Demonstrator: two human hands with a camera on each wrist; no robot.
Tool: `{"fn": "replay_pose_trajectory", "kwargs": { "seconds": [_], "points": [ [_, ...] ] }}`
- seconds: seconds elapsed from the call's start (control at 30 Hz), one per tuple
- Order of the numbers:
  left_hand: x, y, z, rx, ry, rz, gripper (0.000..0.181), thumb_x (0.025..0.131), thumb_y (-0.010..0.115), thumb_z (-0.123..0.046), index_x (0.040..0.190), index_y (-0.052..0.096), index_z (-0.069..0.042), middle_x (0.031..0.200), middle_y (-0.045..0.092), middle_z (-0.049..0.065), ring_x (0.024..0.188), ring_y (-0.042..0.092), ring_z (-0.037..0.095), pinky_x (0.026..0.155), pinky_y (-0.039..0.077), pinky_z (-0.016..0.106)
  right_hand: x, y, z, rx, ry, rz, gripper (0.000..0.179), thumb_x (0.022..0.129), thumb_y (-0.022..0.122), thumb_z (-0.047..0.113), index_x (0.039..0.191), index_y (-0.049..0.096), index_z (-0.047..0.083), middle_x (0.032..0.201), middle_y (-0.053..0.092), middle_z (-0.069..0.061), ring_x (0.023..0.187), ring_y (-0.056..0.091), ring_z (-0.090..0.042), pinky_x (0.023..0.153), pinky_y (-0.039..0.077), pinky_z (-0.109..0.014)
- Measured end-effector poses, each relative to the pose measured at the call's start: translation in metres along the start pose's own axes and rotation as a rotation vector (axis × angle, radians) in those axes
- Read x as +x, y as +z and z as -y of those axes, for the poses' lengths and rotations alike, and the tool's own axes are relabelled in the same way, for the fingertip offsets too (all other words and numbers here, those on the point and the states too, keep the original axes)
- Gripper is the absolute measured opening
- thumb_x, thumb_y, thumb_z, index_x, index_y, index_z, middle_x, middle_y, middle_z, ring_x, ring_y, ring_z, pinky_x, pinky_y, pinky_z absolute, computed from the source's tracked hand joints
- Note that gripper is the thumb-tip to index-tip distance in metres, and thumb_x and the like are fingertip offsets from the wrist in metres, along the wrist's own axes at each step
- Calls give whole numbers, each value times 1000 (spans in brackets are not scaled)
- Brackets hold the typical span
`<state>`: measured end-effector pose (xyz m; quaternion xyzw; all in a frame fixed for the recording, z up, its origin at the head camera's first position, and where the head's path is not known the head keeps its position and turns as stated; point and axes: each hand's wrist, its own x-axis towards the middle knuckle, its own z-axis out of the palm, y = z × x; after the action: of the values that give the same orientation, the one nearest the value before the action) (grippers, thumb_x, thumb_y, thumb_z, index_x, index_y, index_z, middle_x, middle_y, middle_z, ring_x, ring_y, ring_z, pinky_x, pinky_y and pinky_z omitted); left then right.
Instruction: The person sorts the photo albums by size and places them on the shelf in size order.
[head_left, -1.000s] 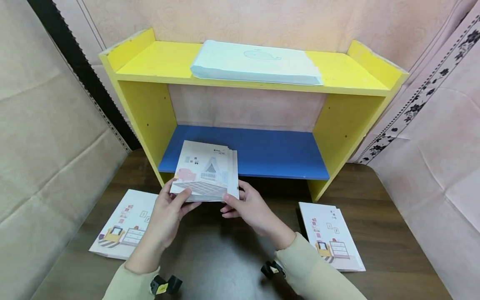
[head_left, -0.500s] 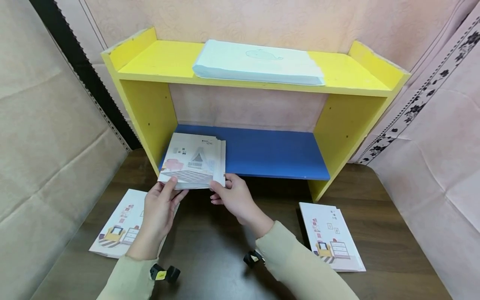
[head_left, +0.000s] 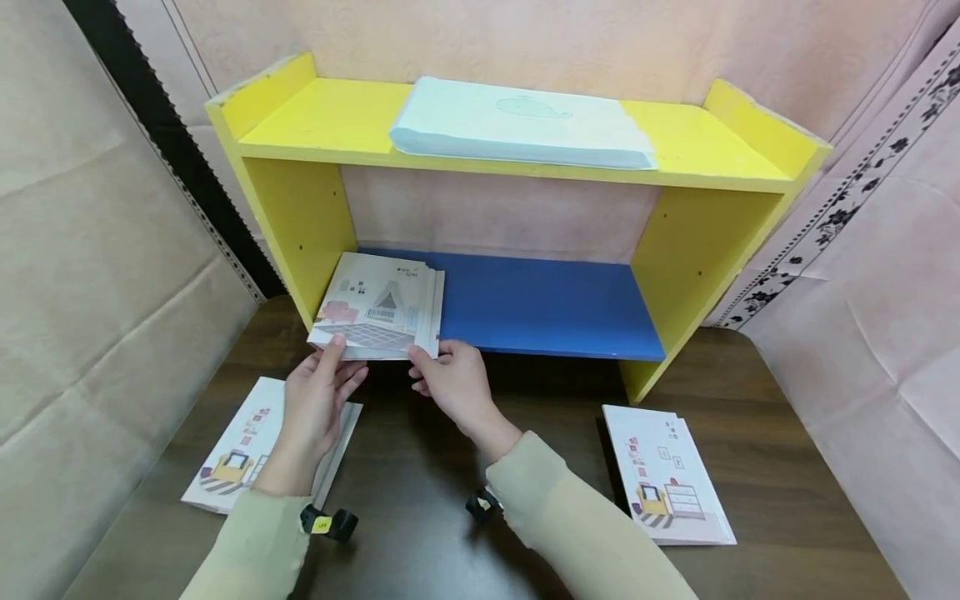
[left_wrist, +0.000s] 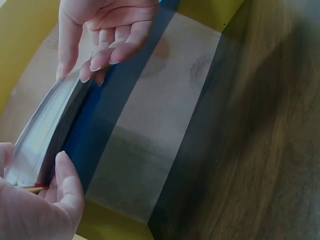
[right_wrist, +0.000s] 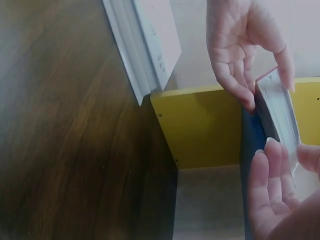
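A small stack of white books (head_left: 378, 304), a pale building and a barcode on the top cover, lies over the left end of the blue shelf (head_left: 547, 304). At its near left corner my left hand (head_left: 318, 404) pinches the stack, thumb on the cover and fingers beneath. My right hand (head_left: 459, 387) grips the near right corner the same way. The left wrist view shows the page edges of the stack (left_wrist: 47, 132) between both hands. From the right wrist, the stack (right_wrist: 280, 110) appears tilted, with fingers under it.
The blue shelf belongs to a yellow bookcase (head_left: 300, 217) on a dark wood table (head_left: 405, 517). A pale blue whale-print package (head_left: 517, 125) lies on top. White books (head_left: 240, 442) lie at the left, and another pile of books (head_left: 667, 475) at the right.
Both hands have carried the book stack left and away from me, from in front of the shelf onto its left end. The other books stay where they were.
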<state>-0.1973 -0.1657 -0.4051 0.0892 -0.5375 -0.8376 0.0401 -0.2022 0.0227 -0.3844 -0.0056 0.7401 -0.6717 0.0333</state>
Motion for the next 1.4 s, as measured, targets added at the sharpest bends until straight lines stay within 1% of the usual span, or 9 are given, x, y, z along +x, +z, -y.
{"fn": "replay_pose_trajectory", "kwargs": {
  "seconds": [0.23,0.43,0.57,0.73,0.9,0.97,1.17,1.23,1.4],
  "points": [
    [12,5,1,31,-10,-71,56,87,67,-48,114,50,-2,102,57,13,86,63,17,82,54,28,9,-1,-4,-168,-85,-70,34,89,69,41,92,68,7,72,70,-11,60,68,-22,55,55,-30],
    [19,5,4,70,-24,-103,55,86,66,-51,104,49,-2,91,59,12,77,63,15,78,56,29,13,-3,-15,-217,-110,-83,32,87,71,43,87,66,11,70,69,-4,62,69,-21,56,55,-28],
    [22,6,7,91,-18,-113,56,86,67,-52,103,50,-1,84,58,8,75,61,15,76,56,29,14,-4,-20,-265,-130,-111,27,88,70,41,80,67,15,68,69,-2,62,68,-20,56,55,-28],
    [25,9,6,114,7,-148,59,86,68,-51,103,51,2,78,57,6,71,61,15,73,57,29,19,-5,-17,-358,-166,-165,30,88,69,43,69,69,21,61,67,1,57,66,-12,52,53,-30],
    [27,8,5,144,-1,-162,59,84,67,-55,100,51,0,80,56,7,72,61,16,74,57,31,23,-5,-16,-435,-183,-188,34,88,67,47,64,68,23,56,64,6,54,61,-5,48,49,-32],
    [26,8,4,160,-10,-151,59,84,66,-56,100,51,-1,82,55,7,74,62,18,76,57,32,23,-5,-17,-432,-194,-188,35,89,67,46,63,68,23,56,63,6,54,61,-6,47,49,-32],
    [21,11,8,251,-7,-118,63,86,59,-61,108,49,-2,99,55,15,79,63,17,78,56,32,20,-8,-23,-294,-204,-105,31,90,67,42,73,68,17,64,67,2,62,67,-16,55,54,-28],
    [16,13,12,310,29,-109,63,88,56,-61,111,49,-2,104,55,17,82,63,18,77,56,31,15,-13,-23,-256,-206,-51,29,90,67,42,81,68,15,71,68,1,65,68,-17,59,55,-28],
    [-4,19,23,450,136,-66,63,92,53,-58,118,48,-2,109,55,13,92,60,21,77,56,33,-6,-38,-22,-284,-215,46,34,89,67,47,105,65,17,87,68,2,77,65,-11,69,55,-31]
  ]
}}
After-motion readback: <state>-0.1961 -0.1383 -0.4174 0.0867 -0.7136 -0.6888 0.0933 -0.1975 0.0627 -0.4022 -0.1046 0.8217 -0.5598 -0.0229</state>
